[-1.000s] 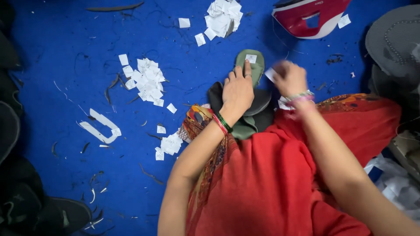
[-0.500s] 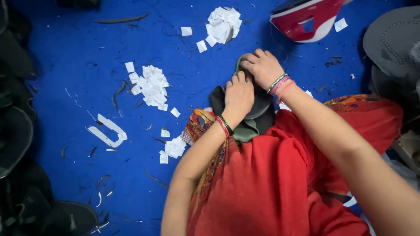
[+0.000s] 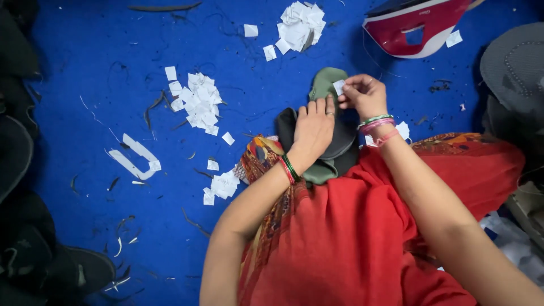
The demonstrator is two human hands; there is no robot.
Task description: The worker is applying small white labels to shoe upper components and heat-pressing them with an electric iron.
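Observation:
My left hand (image 3: 313,128) lies flat, palm down, on a green shoe insole (image 3: 324,84) that rests over a dark sole piece (image 3: 287,124) on my lap. My right hand (image 3: 362,94) pinches a small white paper label (image 3: 339,86) against the upper part of the green insole. Bangles circle both wrists. A red garment (image 3: 351,238) covers my lap below.
Piles of small white paper labels (image 3: 198,103) (image 3: 299,22) (image 3: 222,185) lie scattered on the blue mat (image 3: 113,68). A red and white shoe upper (image 3: 416,25) lies at the top right. Dark soles are stacked at the left edge (image 3: 17,147), and a grey sole (image 3: 513,65) lies right.
My right hand has come from the right side onto the green insole and now presses a white label there. My left hand has stayed on the insole.

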